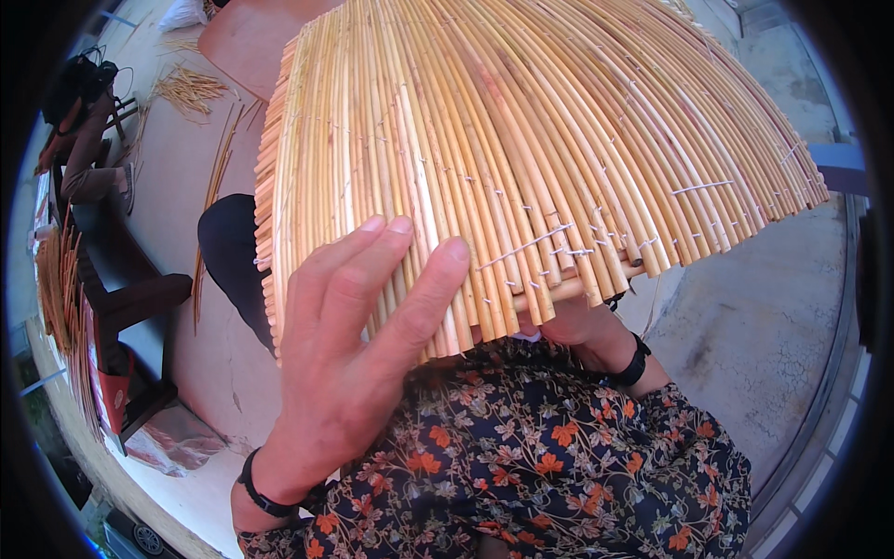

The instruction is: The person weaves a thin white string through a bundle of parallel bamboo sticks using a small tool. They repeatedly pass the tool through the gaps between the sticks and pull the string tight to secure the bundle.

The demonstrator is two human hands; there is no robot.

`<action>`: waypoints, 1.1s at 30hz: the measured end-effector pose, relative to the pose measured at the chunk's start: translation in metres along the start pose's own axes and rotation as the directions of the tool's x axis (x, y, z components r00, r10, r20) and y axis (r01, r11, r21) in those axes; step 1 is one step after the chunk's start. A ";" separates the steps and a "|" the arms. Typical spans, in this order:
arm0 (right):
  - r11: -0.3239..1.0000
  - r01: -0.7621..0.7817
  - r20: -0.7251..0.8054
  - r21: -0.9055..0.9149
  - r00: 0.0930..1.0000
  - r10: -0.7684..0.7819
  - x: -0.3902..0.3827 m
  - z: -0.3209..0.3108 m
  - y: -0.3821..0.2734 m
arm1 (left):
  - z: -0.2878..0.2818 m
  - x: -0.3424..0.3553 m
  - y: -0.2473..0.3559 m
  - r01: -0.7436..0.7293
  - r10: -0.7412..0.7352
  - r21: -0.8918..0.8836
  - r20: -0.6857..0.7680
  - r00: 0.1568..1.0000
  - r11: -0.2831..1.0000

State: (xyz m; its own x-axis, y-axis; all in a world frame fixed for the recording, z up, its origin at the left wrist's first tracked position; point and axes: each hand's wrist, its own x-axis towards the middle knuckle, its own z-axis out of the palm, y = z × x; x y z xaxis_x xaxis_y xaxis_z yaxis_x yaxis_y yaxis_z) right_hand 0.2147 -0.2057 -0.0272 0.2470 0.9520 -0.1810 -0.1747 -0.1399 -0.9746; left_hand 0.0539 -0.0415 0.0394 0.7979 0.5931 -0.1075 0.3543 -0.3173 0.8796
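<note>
A large panel of pale yellow reeds (521,121), laid side by side and stitched with white thread, spans the upper middle of the view. My left hand (358,307) lies on top of its near left part, fingers stretched out flat over the reeds. Under the near edge a crosswise reed (563,289) shows beneath the cut ends. My right hand (573,321) is below that edge, and the panel hides its fingers. Loose ends of white thread (526,247) stick out of the stitching.
On the left stands a dark chair (140,298) beside a bundle of thin brown stalks (60,289). Cut straw pieces (189,90) lie on the floor at the upper left, near long loose stalks (219,168). Another person's leg (91,158) shows at the far left.
</note>
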 end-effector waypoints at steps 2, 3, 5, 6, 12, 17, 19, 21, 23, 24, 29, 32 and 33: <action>0.994 -0.106 0.002 -0.014 0.994 0.106 0.001 -0.001 -0.010 | -0.001 -0.001 0.000 -0.001 0.001 0.007 0.000 1.000 1.000; 0.992 -0.126 -0.016 -0.023 0.992 0.126 0.000 0.000 -0.011 | -0.001 0.000 0.000 -0.003 0.003 0.011 0.001 1.000 1.000; 0.998 -0.058 -0.097 -0.010 0.994 0.057 -0.002 0.010 -0.006 | -0.003 0.002 0.001 -0.007 0.007 0.020 0.002 1.000 1.000; 0.999 -0.033 -0.125 0.017 0.991 0.035 -0.002 0.014 -0.006 | -0.004 0.002 0.002 -0.008 0.008 0.024 0.001 1.000 1.000; 0.978 0.119 -0.023 -0.174 0.992 -0.124 0.007 0.007 -0.011 | -0.008 -0.001 0.003 -0.014 0.014 0.049 -0.005 1.000 0.999; 0.975 0.208 0.033 -0.079 0.978 -0.206 0.013 0.006 -0.008 | -0.010 -0.002 0.000 -0.015 0.015 0.062 -0.001 1.000 0.998; 0.984 0.170 0.066 -0.046 0.984 -0.167 0.014 0.004 -0.008 | -0.010 -0.003 0.001 -0.014 0.014 0.069 -0.004 1.000 0.998; 0.995 0.099 0.101 -0.017 0.990 -0.097 0.013 0.001 -0.013 | -0.011 -0.004 0.000 -0.015 0.015 0.075 -0.004 1.000 0.997; 0.998 0.062 0.091 0.022 0.994 -0.063 0.011 0.002 -0.014 | -0.010 -0.004 -0.002 -0.018 0.018 0.081 -0.003 1.000 0.997; 0.997 0.064 0.064 0.048 0.996 -0.067 0.011 0.004 -0.012 | -0.011 -0.003 -0.001 -0.021 0.021 0.085 -0.002 1.000 0.996; 0.925 0.026 -0.042 0.379 0.999 -0.011 0.004 0.015 -0.012 | -0.015 -0.001 0.000 -0.032 0.033 0.106 -0.009 0.999 0.994; 0.977 0.085 -0.083 0.195 0.994 -0.070 -0.004 0.014 -0.024 | -0.016 0.000 -0.003 -0.034 0.036 0.110 -0.011 0.999 0.993; 0.983 0.158 -0.099 0.096 0.984 -0.148 -0.004 0.014 -0.025 | -0.015 0.000 -0.003 -0.036 0.037 0.114 -0.009 0.999 0.993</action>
State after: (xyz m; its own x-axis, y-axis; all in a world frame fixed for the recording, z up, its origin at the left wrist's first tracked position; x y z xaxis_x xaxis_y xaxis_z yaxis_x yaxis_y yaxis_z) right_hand 0.2049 -0.2023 -0.0007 0.3632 0.9305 -0.0466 -0.2243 0.0388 -0.9738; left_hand 0.0453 -0.0294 0.0438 0.8060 0.5876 -0.0709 0.3789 -0.4202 0.8246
